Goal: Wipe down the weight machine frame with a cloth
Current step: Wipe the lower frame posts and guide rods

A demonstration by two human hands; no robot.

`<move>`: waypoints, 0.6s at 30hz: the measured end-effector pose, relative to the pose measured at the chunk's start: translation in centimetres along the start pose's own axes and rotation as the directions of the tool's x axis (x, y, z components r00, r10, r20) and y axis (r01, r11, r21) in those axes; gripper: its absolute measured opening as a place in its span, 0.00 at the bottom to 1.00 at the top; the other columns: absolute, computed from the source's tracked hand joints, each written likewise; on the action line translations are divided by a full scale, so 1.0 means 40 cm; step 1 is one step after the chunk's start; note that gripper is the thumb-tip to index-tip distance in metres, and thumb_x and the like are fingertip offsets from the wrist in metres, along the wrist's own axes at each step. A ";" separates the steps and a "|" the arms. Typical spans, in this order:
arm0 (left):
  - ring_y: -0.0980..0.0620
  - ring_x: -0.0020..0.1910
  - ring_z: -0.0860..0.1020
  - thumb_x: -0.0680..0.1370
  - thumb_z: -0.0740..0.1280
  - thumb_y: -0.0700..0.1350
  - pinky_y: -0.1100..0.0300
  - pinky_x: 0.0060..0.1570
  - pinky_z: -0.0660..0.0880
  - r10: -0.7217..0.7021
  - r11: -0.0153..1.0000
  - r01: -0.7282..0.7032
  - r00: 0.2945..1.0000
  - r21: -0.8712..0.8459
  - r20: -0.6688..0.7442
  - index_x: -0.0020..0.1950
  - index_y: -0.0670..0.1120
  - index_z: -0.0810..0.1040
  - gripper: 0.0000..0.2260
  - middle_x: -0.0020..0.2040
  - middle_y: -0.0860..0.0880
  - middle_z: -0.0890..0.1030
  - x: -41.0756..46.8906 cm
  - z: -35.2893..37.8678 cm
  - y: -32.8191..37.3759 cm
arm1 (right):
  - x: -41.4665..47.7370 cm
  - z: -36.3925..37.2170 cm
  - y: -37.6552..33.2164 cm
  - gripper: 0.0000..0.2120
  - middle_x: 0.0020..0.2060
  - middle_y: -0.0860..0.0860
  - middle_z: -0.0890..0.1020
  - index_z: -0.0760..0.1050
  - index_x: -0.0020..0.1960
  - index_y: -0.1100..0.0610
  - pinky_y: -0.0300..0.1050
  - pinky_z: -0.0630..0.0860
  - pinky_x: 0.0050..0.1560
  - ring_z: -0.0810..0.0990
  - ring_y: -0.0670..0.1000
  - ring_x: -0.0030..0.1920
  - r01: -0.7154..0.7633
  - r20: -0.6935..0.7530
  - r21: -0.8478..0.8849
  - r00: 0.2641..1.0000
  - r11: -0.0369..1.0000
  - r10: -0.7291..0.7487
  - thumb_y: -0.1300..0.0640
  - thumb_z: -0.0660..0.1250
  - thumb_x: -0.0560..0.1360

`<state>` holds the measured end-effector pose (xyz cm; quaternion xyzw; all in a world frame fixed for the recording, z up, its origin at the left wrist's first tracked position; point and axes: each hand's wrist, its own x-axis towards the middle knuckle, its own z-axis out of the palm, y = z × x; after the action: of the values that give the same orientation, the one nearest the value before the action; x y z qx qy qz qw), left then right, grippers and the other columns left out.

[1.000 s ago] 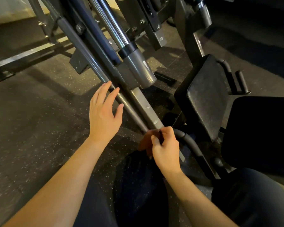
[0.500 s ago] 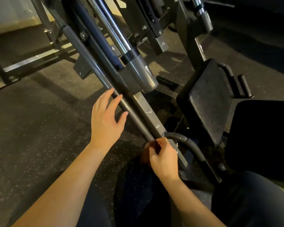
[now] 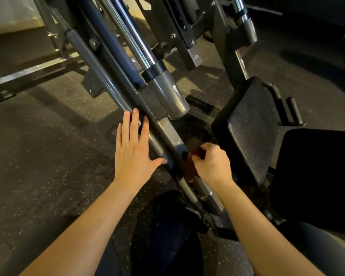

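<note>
The weight machine's grey metal frame (image 3: 168, 130) slants from the upper left down to the bottom centre, with a thinner grey rod (image 3: 108, 84) beside it. My right hand (image 3: 212, 164) is shut on a small dark reddish-brown cloth (image 3: 190, 166) and presses it against the frame's lower part. My left hand (image 3: 133, 150) lies flat with fingers apart, its fingertips and thumb resting on the rod and frame just left of the cloth. It holds nothing.
A chrome cylinder with a grey end cap (image 3: 167, 92) hangs just above the frame. A black padded seat back (image 3: 251, 132) and black pad (image 3: 317, 172) stand at the right. Speckled rubber floor (image 3: 48, 156) spreads to the left. My dark-clad knees are below.
My right hand with the cloth has slid up the frame from its bottom end. My left hand has stayed spread on the rod. The view has tilted downward slightly.
</note>
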<state>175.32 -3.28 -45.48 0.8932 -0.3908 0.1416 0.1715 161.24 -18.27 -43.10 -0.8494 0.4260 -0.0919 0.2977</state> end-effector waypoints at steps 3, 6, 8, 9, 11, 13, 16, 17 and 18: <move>0.46 0.83 0.39 0.66 0.79 0.64 0.43 0.81 0.47 -0.019 0.999 0.019 1.000 -0.030 -0.004 0.84 0.41 0.47 0.60 0.84 0.43 0.43 0.001 0.002 -0.005 | 0.030 0.019 -0.064 0.11 0.43 0.38 0.76 0.77 0.60 0.50 0.42 0.80 0.52 0.77 0.38 0.43 0.126 -0.127 0.240 0.987 0.963 -0.097 0.53 0.70 0.79; 0.46 0.83 0.40 0.66 0.79 0.64 0.43 0.81 0.48 -0.028 0.999 0.028 1.000 -0.031 -0.009 0.83 0.40 0.45 0.61 0.84 0.43 0.43 -0.001 0.007 -0.011 | 0.047 0.012 -0.066 0.12 0.48 0.38 0.78 0.76 0.61 0.48 0.41 0.78 0.55 0.79 0.39 0.49 0.229 -0.107 0.242 0.972 0.943 -0.208 0.53 0.71 0.79; 0.46 0.83 0.40 0.66 0.78 0.66 0.42 0.81 0.49 -0.020 1.000 0.020 1.000 -0.022 -0.009 0.83 0.40 0.45 0.62 0.84 0.42 0.42 -0.002 0.010 -0.012 | 0.036 -0.004 -0.008 0.10 0.50 0.43 0.80 0.77 0.60 0.48 0.46 0.79 0.58 0.80 0.43 0.52 0.195 0.020 0.069 0.980 0.978 -0.197 0.54 0.70 0.79; 0.45 0.83 0.40 0.66 0.77 0.66 0.42 0.81 0.50 -0.013 1.000 0.013 1.000 -0.020 -0.009 0.83 0.39 0.45 0.62 0.84 0.42 0.42 -0.002 0.012 -0.014 | 0.024 -0.008 0.025 0.09 0.50 0.44 0.81 0.77 0.58 0.48 0.50 0.80 0.58 0.81 0.46 0.52 0.163 0.065 -0.022 0.985 0.986 -0.161 0.54 0.70 0.79; 0.45 0.83 0.40 0.66 0.76 0.67 0.41 0.80 0.51 -0.009 1.000 0.009 1.000 -0.022 -0.010 0.83 0.39 0.45 0.61 0.84 0.42 0.42 -0.002 0.016 -0.017 | 0.006 -0.008 0.057 0.07 0.48 0.46 0.82 0.78 0.57 0.49 0.52 0.81 0.54 0.82 0.48 0.50 0.149 0.082 -0.075 0.986 0.986 -0.142 0.54 0.69 0.79; 0.45 0.83 0.40 0.66 0.76 0.67 0.42 0.81 0.50 -0.015 1.000 0.015 1.000 -0.022 -0.003 0.83 0.39 0.45 0.61 0.84 0.42 0.42 0.000 0.018 -0.018 | 0.016 0.005 0.020 0.07 0.48 0.46 0.82 0.79 0.57 0.50 0.46 0.81 0.52 0.82 0.45 0.49 0.237 0.034 0.018 0.971 0.971 -0.237 0.54 0.69 0.79; 0.45 0.83 0.41 0.66 0.77 0.67 0.42 0.80 0.51 -0.016 1.000 0.016 1.000 -0.019 -0.002 0.83 0.39 0.46 0.61 0.84 0.42 0.43 0.001 0.020 -0.018 | 0.051 0.023 -0.073 0.10 0.51 0.43 0.82 0.78 0.60 0.48 0.38 0.77 0.55 0.80 0.41 0.52 0.320 -0.112 0.214 0.947 0.923 -0.302 0.53 0.71 0.78; 0.46 0.83 0.41 0.66 0.77 0.66 0.42 0.80 0.51 -0.020 1.000 0.020 1.000 -0.018 0.000 0.83 0.39 0.46 0.61 0.84 0.42 0.43 0.001 0.019 -0.018 | 0.055 0.025 -0.078 0.11 0.52 0.42 0.81 0.78 0.60 0.47 0.38 0.76 0.56 0.79 0.41 0.54 0.336 -0.131 0.243 0.941 0.910 -0.313 0.52 0.72 0.78; 0.46 0.83 0.40 0.66 0.77 0.67 0.42 0.81 0.51 -0.023 1.000 0.023 1.000 -0.018 0.001 0.83 0.39 0.46 0.61 0.84 0.42 0.43 0.001 0.018 -0.019 | 0.053 0.025 -0.061 0.11 0.52 0.41 0.81 0.78 0.60 0.47 0.39 0.77 0.57 0.79 0.40 0.54 0.354 -0.124 0.230 0.935 0.906 -0.333 0.52 0.72 0.78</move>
<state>175.98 -3.13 -46.26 0.8960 -0.3820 0.1357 0.1810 164.60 -18.36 -42.68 -0.8625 0.2666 -0.2305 0.3633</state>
